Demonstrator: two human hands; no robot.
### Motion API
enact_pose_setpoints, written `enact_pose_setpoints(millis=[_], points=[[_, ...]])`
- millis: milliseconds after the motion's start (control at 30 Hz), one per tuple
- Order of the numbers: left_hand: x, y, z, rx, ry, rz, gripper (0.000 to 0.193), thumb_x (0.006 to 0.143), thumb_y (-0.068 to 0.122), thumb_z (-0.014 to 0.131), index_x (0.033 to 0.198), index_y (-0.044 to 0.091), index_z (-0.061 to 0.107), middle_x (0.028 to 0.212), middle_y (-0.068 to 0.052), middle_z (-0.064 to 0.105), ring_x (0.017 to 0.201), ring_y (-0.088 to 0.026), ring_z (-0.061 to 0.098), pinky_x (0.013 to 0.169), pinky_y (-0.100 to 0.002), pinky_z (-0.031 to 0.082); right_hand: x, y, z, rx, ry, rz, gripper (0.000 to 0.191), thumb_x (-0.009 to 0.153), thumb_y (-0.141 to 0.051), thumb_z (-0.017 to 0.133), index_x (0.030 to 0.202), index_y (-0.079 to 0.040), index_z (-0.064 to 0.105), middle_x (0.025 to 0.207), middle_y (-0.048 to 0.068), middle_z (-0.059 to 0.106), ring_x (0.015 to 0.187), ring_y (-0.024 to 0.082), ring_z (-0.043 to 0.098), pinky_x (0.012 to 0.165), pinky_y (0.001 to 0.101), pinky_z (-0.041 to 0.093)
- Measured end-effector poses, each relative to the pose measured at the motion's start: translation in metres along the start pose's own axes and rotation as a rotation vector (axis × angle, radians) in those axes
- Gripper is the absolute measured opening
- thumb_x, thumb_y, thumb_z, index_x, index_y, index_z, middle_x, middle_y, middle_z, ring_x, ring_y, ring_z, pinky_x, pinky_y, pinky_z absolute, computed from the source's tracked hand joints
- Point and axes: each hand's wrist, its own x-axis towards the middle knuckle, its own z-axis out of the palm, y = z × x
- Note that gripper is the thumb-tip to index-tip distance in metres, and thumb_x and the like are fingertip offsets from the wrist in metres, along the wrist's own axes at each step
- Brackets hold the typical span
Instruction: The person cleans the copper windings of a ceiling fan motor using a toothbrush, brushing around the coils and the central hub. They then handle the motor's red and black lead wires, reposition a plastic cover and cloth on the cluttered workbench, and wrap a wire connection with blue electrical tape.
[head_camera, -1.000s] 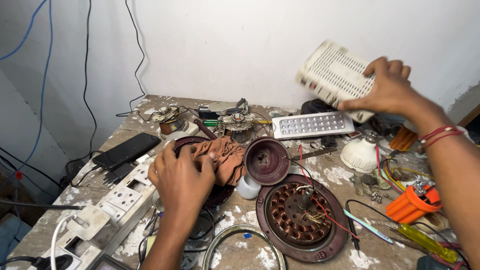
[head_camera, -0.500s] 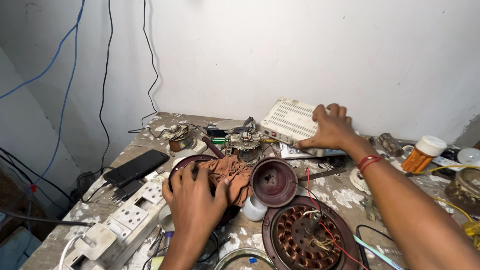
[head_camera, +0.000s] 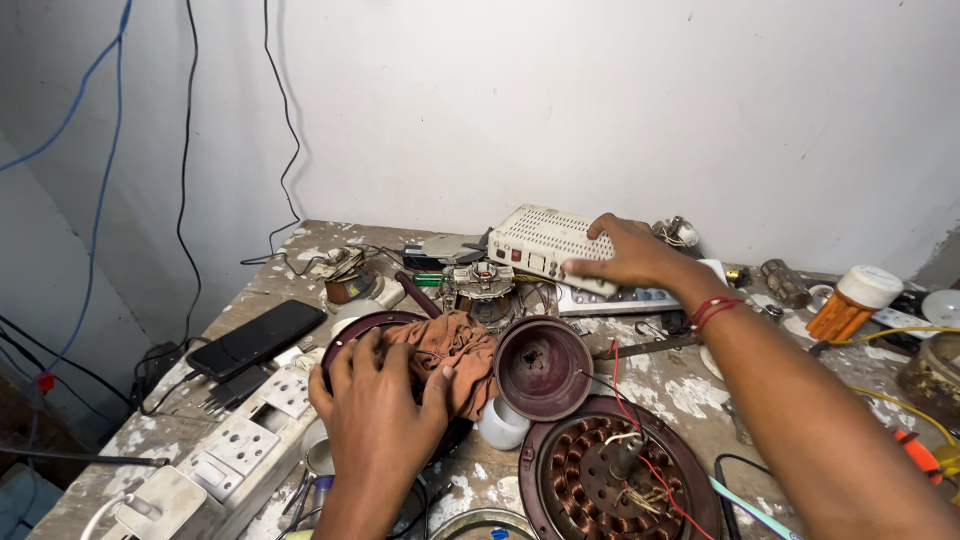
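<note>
My left hand (head_camera: 378, 412) rests palm down on a brown rag (head_camera: 448, 353) that lies over a dark red round cover (head_camera: 350, 335). My right hand (head_camera: 632, 255) reaches across the bench and grips the edge of a white perforated box (head_camera: 542, 243) with a red switch on its side, set down at the back of the table. In front of that hand stands a maroon bowl-shaped cap (head_camera: 543, 366), and beside it lies a fan motor stator with copper windings (head_camera: 612, 476) and red wires.
A white power strip (head_camera: 228, 450) and a black phone (head_camera: 256, 337) lie at the left. A flat white light panel (head_camera: 625, 300) sits under the box. An orange bottle with a white cap (head_camera: 853, 301) stands at the right. Cables hang down the wall (head_camera: 600, 110).
My right hand has carried the white perforated box from up at the right down to the left and set it on the back of the table. The left hand stays on the rag.
</note>
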Motion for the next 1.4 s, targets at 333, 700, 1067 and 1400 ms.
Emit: enact_pose_setpoints(millis=[333, 700, 1067, 1400], points=[[-0.005, -0.007, 0.003, -0.028, 0.011, 0.011, 0.053, 0.075, 0.044, 0.075, 0.112, 0.006, 0.074, 0.133, -0.023, 0.058, 0.129, -0.04, 0.046, 0.111, -0.065, 0.018, -0.036, 0.063, -0.015, -0.265, -0.126, 0.032, 0.105, 0.066, -0.064, 0.084, 0.151, -0.017, 0.043, 0.144, 0.014, 0.057, 0.135, 0.034, 0.054, 0.112, 0.0495, 0.045], [-0.004, -0.01, -0.007, -0.036, -0.012, 0.003, 0.055, 0.076, 0.046, 0.076, 0.113, 0.005, 0.074, 0.133, -0.024, 0.057, 0.129, -0.041, 0.045, 0.109, -0.067, 0.017, -0.064, 0.056, -0.04, -0.498, 0.037, -0.122, 0.079, 0.059, -0.031, 0.087, 0.132, -0.014, 0.061, 0.117, 0.009, 0.068, 0.109, 0.027, 0.066, 0.095, 0.0402, 0.055], [-0.008, -0.011, -0.004, -0.025, -0.019, 0.018, 0.053, 0.077, 0.044, 0.076, 0.108, 0.002, 0.074, 0.131, -0.025, 0.059, 0.128, -0.041, 0.047, 0.11, -0.065, 0.018, -0.076, 0.082, -0.075, -0.532, 0.161, -0.053, 0.076, 0.07, -0.047, 0.078, 0.138, -0.016, 0.063, 0.118, 0.015, 0.067, 0.108, 0.031, 0.067, 0.099, 0.0458, 0.051], [-0.011, -0.015, 0.011, -0.085, 0.157, 0.125, 0.037, 0.074, 0.039, 0.076, 0.087, 0.004, 0.075, 0.115, -0.022, 0.066, 0.114, -0.042, 0.055, 0.105, -0.069, 0.027, -0.067, 0.138, -0.025, -0.376, 0.113, -0.084, 0.078, 0.063, -0.046, 0.085, 0.134, -0.02, 0.067, 0.123, 0.011, 0.074, 0.115, 0.034, 0.068, 0.1, 0.0487, 0.053]])
